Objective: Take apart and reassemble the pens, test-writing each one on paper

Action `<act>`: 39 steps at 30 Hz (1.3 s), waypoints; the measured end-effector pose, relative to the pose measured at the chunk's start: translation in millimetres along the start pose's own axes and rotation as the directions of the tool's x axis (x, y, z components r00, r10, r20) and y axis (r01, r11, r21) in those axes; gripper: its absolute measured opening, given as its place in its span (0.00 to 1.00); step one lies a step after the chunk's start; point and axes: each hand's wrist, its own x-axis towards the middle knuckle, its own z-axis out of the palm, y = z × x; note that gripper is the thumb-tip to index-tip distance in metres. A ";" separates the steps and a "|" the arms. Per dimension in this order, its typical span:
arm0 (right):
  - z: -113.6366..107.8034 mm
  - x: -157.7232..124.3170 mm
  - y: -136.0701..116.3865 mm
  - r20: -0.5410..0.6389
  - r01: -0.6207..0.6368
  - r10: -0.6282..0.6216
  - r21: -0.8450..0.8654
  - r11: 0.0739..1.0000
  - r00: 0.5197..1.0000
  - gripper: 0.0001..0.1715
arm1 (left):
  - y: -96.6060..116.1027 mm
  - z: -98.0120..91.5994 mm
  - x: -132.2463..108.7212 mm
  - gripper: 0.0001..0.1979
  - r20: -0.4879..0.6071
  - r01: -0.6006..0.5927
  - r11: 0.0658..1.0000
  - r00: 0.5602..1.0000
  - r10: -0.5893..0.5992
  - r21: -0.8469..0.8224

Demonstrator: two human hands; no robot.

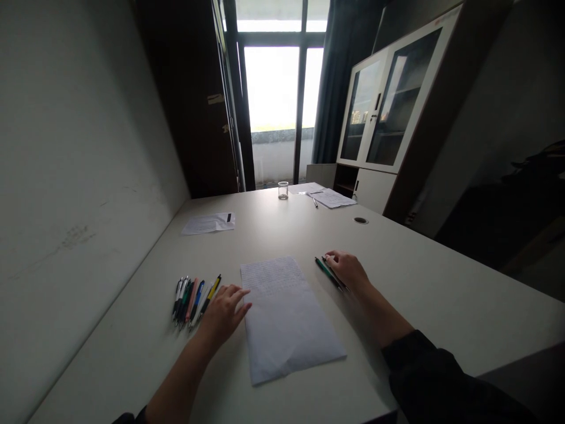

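My left hand [224, 309] hovers at or rests on the left edge of a sheet of paper [291, 330], its fingers apart and nothing in them. Handwriting covers the top part of that sheet; the lower part is blank. To the right of the paper, my right hand [348, 270] has its fingers closed over a dark pen, mostly hidden beneath them. Alongside it lies a green pen [326, 272] on the white table. Several pens [189, 300] in black, green, pink, blue, white and yellow lie grouped left of my left hand.
Farther back on the table [265, 229] are a paper [209, 223] at the left, a clear glass [283, 190], and more papers [333, 198] with a pen [315, 203]. A round cable hole [361, 221] sits at the right. The wall [88, 176] borders the table's left side.
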 end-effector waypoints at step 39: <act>10.3 -7.7 -18.2 0.043 0.184 -0.194 0.174 0.967 0.980 0.19 | -26.1 -17.4 -1.7 0.07 -0.181 0.307 0.918 0.917 -0.356 -0.252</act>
